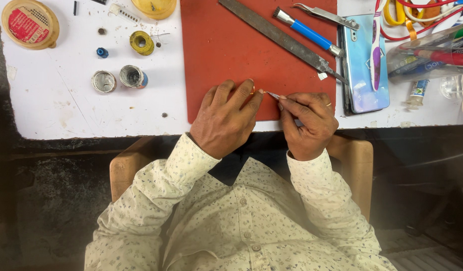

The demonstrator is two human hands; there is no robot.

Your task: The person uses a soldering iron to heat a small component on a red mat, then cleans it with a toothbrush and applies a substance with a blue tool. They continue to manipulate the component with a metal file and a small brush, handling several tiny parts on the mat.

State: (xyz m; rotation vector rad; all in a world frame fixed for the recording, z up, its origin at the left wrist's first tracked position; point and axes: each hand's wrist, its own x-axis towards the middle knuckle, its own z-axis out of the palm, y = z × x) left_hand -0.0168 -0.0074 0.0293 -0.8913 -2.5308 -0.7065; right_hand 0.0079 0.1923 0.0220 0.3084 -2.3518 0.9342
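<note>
My left hand rests on the near edge of a red mat, its fingertips pinching a tiny orange-gold piece that is mostly hidden. My right hand sits just to the right and grips a thin metal tool, whose tip points left and meets the small piece between my left fingertips. A ring shows on one right finger. Both wrists wear pale patterned sleeves.
A long flat file, a blue-handled brush and tweezers lie at the mat's far right. A phone with a toothbrush on it lies beyond. Small tins, a yellow wire spool and a round container stand at left.
</note>
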